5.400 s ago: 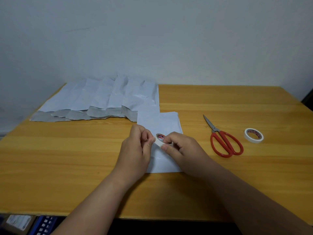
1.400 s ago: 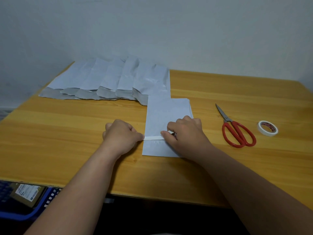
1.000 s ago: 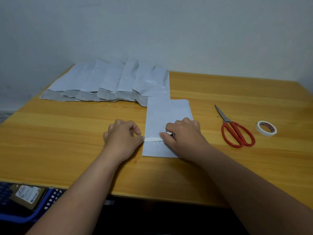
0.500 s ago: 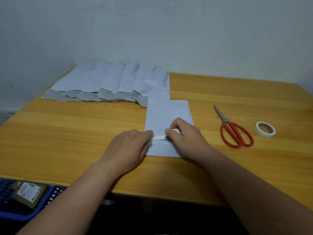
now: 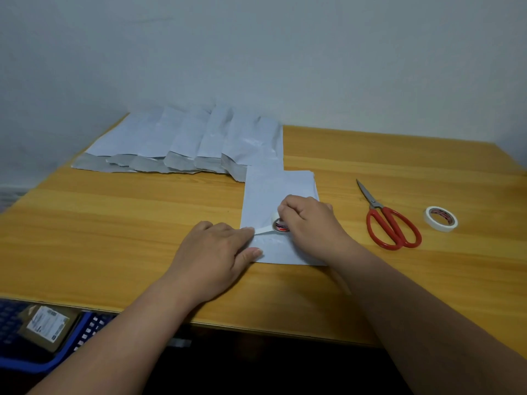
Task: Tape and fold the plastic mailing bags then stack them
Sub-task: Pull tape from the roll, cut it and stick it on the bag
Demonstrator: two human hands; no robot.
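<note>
A white plastic mailing bag (image 5: pixel 275 189) lies flat on the wooden table (image 5: pixel 114 223) in front of me. My right hand (image 5: pixel 312 223) grips a small white tape roll (image 5: pixel 281 224) stood on edge on the bag's middle. A short strip of tape (image 5: pixel 263 230) runs from the roll to the left. My left hand (image 5: pixel 212 252) rests on the bag's left edge, its straight fingertips pressing the strip's end down. Several more white-and-grey mailing bags (image 5: pixel 182 141) lie fanned in an overlapping row at the back left.
Red-handled scissors (image 5: pixel 390 223) lie to the right of the bag, and a second white tape roll (image 5: pixel 440 218) lies beyond them. A blue crate (image 5: pixel 42 340) holding a brown parcel sits below the table's front left edge. A wall stands behind the table.
My left hand has slid right onto the bag's edge and flattened its fingers on the tape end. My right hand has tipped the roll up, and the stretched strip is shorter.
</note>
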